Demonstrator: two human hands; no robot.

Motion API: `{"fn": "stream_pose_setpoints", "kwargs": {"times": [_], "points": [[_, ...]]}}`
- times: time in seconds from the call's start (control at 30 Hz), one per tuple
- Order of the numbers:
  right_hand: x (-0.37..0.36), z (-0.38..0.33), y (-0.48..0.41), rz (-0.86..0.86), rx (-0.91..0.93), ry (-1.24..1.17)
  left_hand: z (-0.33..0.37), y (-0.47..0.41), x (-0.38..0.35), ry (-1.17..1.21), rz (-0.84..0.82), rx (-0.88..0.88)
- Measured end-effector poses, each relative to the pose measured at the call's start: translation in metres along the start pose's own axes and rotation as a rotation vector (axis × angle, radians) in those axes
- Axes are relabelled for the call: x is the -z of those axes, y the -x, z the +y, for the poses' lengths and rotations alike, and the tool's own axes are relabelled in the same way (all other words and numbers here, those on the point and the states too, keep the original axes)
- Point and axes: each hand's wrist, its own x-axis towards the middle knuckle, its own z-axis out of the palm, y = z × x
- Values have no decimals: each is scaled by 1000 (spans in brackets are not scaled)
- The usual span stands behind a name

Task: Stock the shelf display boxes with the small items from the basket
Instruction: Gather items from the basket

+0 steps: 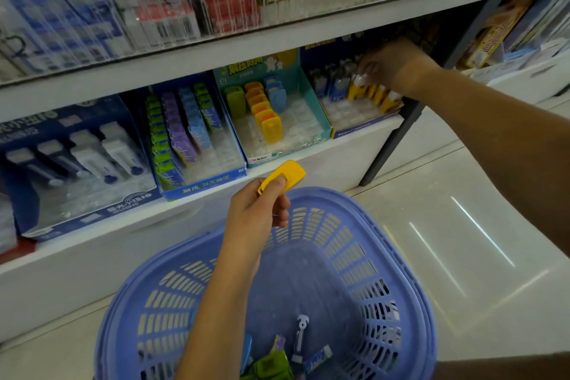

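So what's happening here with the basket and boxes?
A person is restocking a shop shelf. Their left hand pinches a yellow item above the purple basket, in front of the teal display box holding similar ones. Their right hand reaches among the stock in the rightmost blue display box; blur hides whether it grips one. A few items lie in the basket.

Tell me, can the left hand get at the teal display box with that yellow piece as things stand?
Probably yes. The left hand holds the yellow piece just before the teal display box, whose open front has bare slots. The right hand is busy in the blue box beside it.
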Motion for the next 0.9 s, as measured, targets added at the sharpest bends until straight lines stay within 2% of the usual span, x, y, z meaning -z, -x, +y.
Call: {"fn": "stream_pose_setpoints", "kwargs": {"times": [0.23,0.57,0.73,0.83,0.9], "points": [[6,6,0,-92,-14,147,-1,0,0,16,-13,21],[7,-16,7,-101,4,329,8,9,-3,74,-13,41],[8,-36,23,-72,-33,238,16,11,-1,164,52,56],[12,-65,54,122,221,-37,17,10,8,135,111,38],[17,-89,83,98,469,-105,17,11,13,71,133,10]]}}
